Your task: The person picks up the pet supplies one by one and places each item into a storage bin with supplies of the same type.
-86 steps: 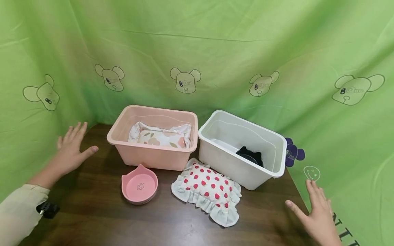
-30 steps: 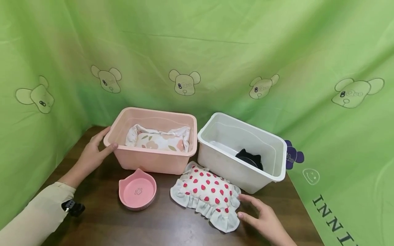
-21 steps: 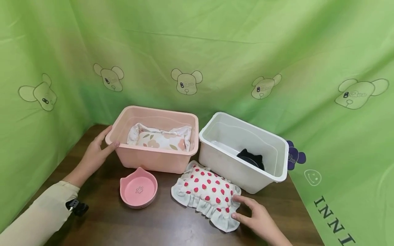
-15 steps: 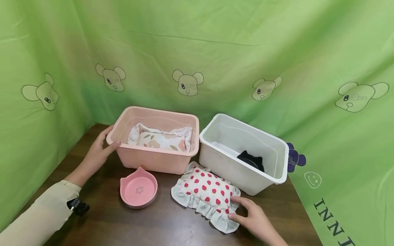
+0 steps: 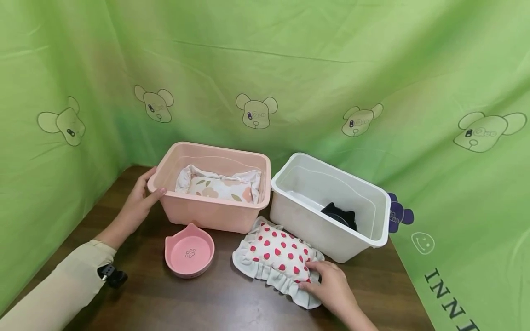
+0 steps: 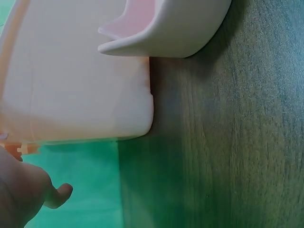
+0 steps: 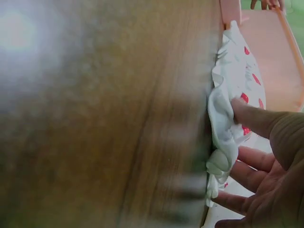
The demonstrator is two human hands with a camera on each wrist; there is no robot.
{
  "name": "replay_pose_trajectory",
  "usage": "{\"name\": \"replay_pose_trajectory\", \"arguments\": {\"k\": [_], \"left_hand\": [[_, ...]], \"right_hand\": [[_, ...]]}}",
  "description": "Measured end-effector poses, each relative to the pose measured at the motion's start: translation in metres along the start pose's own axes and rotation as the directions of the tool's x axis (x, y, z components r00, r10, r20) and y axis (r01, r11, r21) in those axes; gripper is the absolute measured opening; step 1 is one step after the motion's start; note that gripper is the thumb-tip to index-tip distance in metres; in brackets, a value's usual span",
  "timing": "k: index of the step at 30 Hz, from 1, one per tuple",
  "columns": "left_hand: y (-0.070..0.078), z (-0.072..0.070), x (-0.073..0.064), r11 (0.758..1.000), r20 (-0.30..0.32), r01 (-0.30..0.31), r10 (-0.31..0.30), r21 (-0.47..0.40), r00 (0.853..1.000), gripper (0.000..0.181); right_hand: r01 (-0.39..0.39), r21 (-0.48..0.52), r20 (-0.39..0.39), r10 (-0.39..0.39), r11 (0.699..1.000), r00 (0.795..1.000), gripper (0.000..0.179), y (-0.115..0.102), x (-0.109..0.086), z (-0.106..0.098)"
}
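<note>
At the left corner of a pink plastic bin (image 5: 207, 215), my left hand (image 5: 138, 202) grips the rim, its thumb over the front side and its fingers round the left. A small pillow with red strawberries and a pale ruffle (image 5: 275, 253) lies on the table before the bins. My right hand (image 5: 333, 285) pinches its right end; in the right wrist view the thumb presses on the ruffle (image 7: 222, 114) while the other fingers reach to its far side. Inside the pink bin rests a floral pillow (image 5: 223, 188). A pink cat-eared bowl (image 5: 189, 253) stands in front of that bin.
Right of the pink bin, at an angle, stands a white bin (image 5: 308, 225) with a black cat-eared bowl (image 5: 340, 216) inside. Behind both hangs a green printed curtain (image 5: 306, 78). The dark wooden table (image 5: 215, 303) has its right edge near the right arm.
Both hands came in from the sides. The left took hold of the pink bin's corner; the right moved left onto the strawberry pillow's end and now pinches it. Bins and bowls stayed put.
</note>
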State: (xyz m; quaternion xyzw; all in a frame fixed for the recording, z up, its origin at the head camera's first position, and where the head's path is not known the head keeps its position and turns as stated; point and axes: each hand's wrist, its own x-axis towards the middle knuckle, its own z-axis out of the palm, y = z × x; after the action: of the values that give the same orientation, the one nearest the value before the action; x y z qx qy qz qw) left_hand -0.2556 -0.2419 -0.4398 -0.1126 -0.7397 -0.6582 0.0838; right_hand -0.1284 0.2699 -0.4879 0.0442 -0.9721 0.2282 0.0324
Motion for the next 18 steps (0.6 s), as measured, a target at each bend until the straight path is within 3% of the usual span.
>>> {"name": "replay_pose_trajectory", "arguments": {"k": [6,14,18], "left_hand": [[-0.002,0.002,-0.001,0.998,0.006,0.005,-0.004,-0.064,1.000,0.073],[-0.002,0.004,0.000,0.997,0.003,0.024,-0.024,-0.079,1.000,0.074],[-0.002,0.005,0.001,0.996,-0.003,0.026,-0.027,-0.091,1.000,0.074]], "right_hand": [[-0.046,0.028,-0.035,0.047,0.999,0.998,0.026,-0.001,0.005,0.004],[-0.110,0.101,-0.095,0.120,0.989,0.988,0.016,-0.001,0.006,-0.003],[-0.044,0.111,-0.187,0.064,0.993,0.980,0.016,0.000,0.006,-0.009]]}}
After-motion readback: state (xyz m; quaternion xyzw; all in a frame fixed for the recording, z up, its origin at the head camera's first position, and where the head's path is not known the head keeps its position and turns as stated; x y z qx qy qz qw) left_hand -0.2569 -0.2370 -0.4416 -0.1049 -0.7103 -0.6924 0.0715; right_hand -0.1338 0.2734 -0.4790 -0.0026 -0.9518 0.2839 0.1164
